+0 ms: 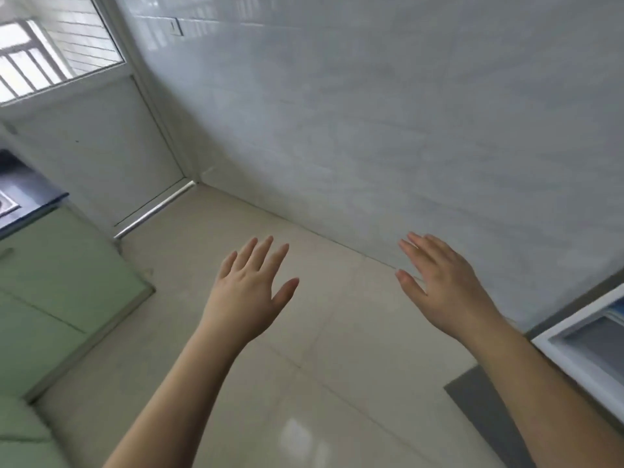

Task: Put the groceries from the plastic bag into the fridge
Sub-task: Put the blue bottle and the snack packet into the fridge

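Both hands are held out over the beige tiled floor (304, 332), palms down, fingers spread wide, nothing gripped. The left hand (251, 288) is well apart from the right hand (439, 282). A white fridge (584, 346) edge is seen at lower right, beside the right forearm. Green cabinets (57, 282) are seen at left. No plastic bag or groceries are shown.

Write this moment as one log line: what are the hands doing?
left hand: open, empty | right hand: open, empty | both raised over floor | plastic bag: not in view
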The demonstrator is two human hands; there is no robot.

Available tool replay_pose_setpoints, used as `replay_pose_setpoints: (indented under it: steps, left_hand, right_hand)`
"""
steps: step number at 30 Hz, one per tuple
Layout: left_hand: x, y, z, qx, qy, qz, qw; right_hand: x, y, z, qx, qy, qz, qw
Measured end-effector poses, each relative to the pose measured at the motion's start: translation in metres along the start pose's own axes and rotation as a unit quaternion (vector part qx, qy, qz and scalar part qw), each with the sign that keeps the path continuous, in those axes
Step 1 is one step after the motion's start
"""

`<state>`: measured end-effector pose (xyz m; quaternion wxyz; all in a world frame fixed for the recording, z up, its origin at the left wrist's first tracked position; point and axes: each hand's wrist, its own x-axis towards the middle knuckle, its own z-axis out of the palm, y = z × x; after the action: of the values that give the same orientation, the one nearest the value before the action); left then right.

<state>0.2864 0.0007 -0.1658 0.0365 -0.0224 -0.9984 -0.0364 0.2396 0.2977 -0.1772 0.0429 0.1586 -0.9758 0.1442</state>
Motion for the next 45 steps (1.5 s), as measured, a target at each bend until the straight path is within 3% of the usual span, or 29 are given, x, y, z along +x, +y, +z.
replay_pose_setpoints:
  steps: [6,15,20,27,34,40,45]
  left_hand:
    - [-0.026,-0.080,-0.014,-0.003,0.022,-0.072,0.997]
    - [-0.068,-0.147,-0.022,-0.019,0.044,-0.219,0.974]
    - [-0.071,-0.167,-0.030,0.019,0.039,-0.305,0.952]
    - [-0.027,-0.166,-0.052,0.041,0.047,-0.372,0.926]
    - [-0.029,-0.163,-0.058,0.062,0.045,-0.461,0.884]
    - [-0.090,-0.165,-0.056,0.036,0.007,-0.565,0.824]
    - [-0.152,-0.174,-0.057,0.055,0.009,-0.632,0.773]
  right_hand:
    - [0.040,-0.096,0.029,0.011,-0.017,-0.078,0.997]
    - [0.098,-0.174,0.059,0.039,-0.051,-0.189,0.980]
    - [0.138,-0.212,0.075,0.105,-0.101,-0.277,0.950]
    - [0.193,-0.244,0.080,0.146,-0.107,-0.386,0.904]
    - [0.234,-0.281,0.088,0.151,-0.121,-0.458,0.867]
    - [0.220,-0.343,0.098,0.117,-0.137,-0.513,0.840]
    - [0.192,-0.405,0.108,0.112,-0.161,-0.575,0.794]
